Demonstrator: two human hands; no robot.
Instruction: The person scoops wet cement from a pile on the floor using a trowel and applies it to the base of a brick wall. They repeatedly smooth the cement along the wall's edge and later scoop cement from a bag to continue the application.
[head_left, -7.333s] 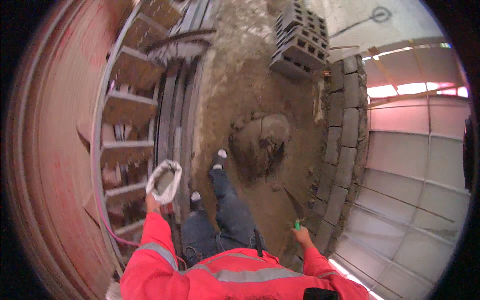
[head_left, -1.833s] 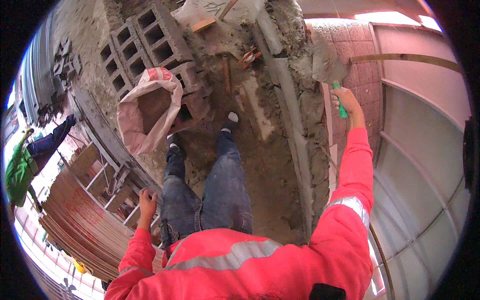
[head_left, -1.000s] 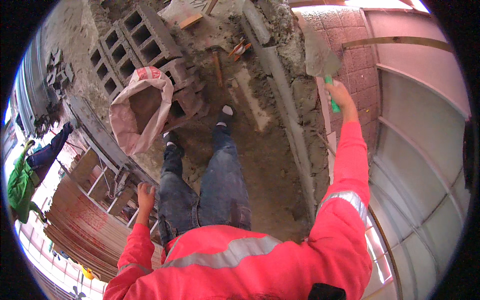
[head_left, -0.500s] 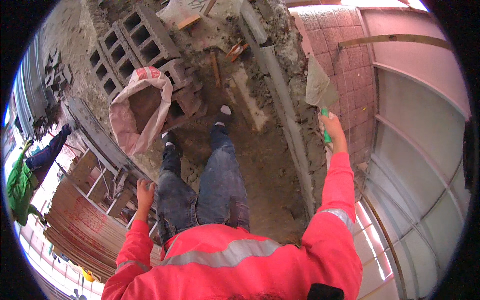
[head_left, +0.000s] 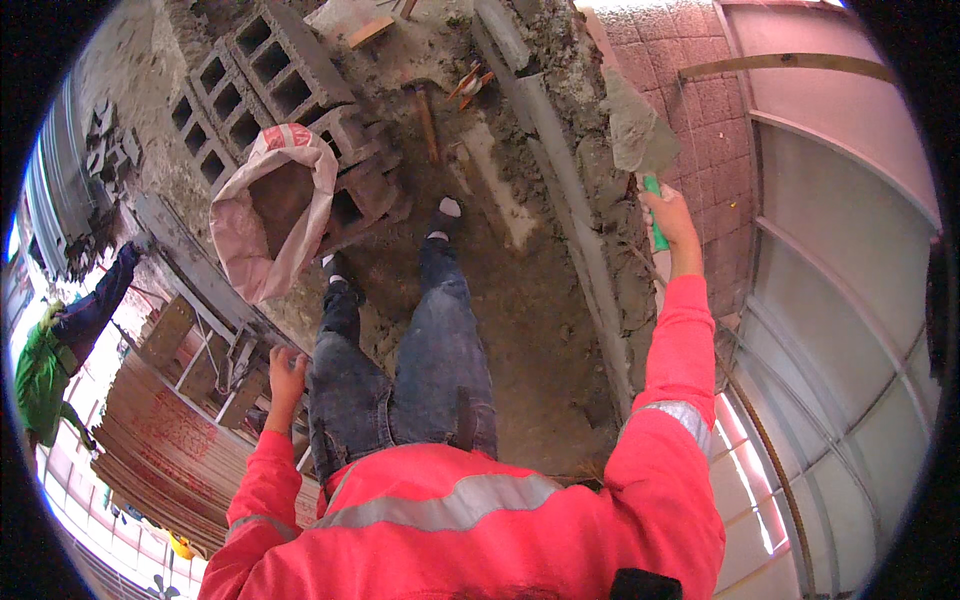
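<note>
My right hand (head_left: 668, 212) grips the green handle (head_left: 655, 185) of a trowel, whose broad grey blade (head_left: 638, 125) is over the rough mortared top of the wall edge (head_left: 590, 280) at my right. My left hand (head_left: 287, 378) hangs beside my left thigh, fingers loosely bent and apart, holding nothing visible. A pale sack with a red print (head_left: 235, 235), its mouth rolled open on grey-brown material, sits against several hollow concrete blocks (head_left: 300, 50) ahead of my feet. A hammer-like tool (head_left: 428, 125) and an orange-handled tool (head_left: 470, 85) lie on the dirt beyond.
At far left a person in green (head_left: 45, 370) stands near stacked wooden boards (head_left: 150, 450), a ladder-like metal frame (head_left: 215, 370) and long metal sections (head_left: 65, 170). A pink-grey panelled wall (head_left: 820, 300) curves along my right, crossed by a timber batten (head_left: 790, 62).
The sack seen in my left hand earlier now rests by the blocks, that hand empty. The view has turned. Over the last half second my right hand and trowel have risen slightly.
</note>
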